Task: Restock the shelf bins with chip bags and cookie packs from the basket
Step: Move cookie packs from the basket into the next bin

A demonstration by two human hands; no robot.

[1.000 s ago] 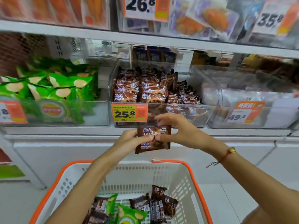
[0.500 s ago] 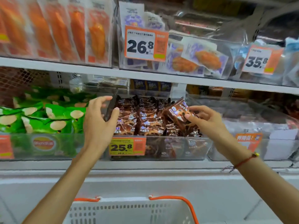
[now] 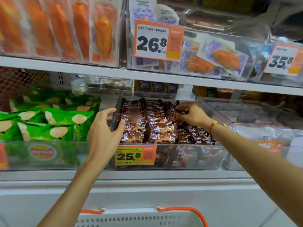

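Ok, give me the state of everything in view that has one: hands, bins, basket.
left hand: gripping the cookie bin's left wall
right hand: pinching a cookie pack down among the back rows
cookie bin: nearly full, packs standing in rows
chip bin: heaped with green bags
right-hand bin: contents too blurred to tell
basket: only its rim shows

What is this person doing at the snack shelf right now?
A person is restocking. The right hand pinches a brown cookie pack over the rear right of the clear cookie bin, while the left hand grips that bin's left wall. Green chip bags fill the neighbouring bin, and the basket waits below.
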